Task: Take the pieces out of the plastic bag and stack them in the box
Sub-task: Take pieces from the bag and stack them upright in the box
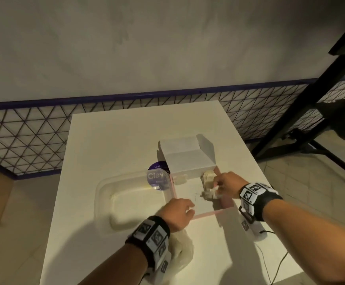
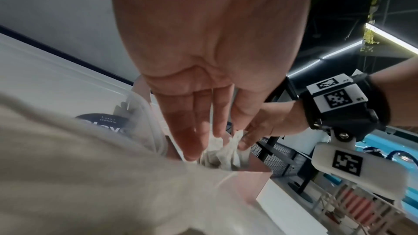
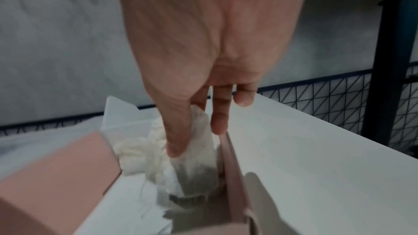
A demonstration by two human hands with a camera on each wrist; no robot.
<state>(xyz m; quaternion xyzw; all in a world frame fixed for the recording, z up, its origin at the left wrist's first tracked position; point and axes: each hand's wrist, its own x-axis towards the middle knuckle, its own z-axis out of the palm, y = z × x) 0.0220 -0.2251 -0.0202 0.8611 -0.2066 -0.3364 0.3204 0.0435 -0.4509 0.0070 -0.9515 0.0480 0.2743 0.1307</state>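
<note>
Your right hand (image 1: 225, 183) pinches a pale, flat piece (image 3: 199, 151) between thumb and fingers, its long axis hanging steeply down into the pink-walled box (image 1: 212, 213), by the box's right wall. More crumpled pale pieces (image 1: 207, 177) are piled inside the box at that same wall. Your left hand (image 1: 177, 212) rests at the box's near left corner, fingers straight and relaxed. A clear tub (image 1: 106, 188) lies left of the box on the white surface (image 1: 110, 136); the plastic bag (image 1: 183, 251) sits crumpled just under your left wrist.
</note>
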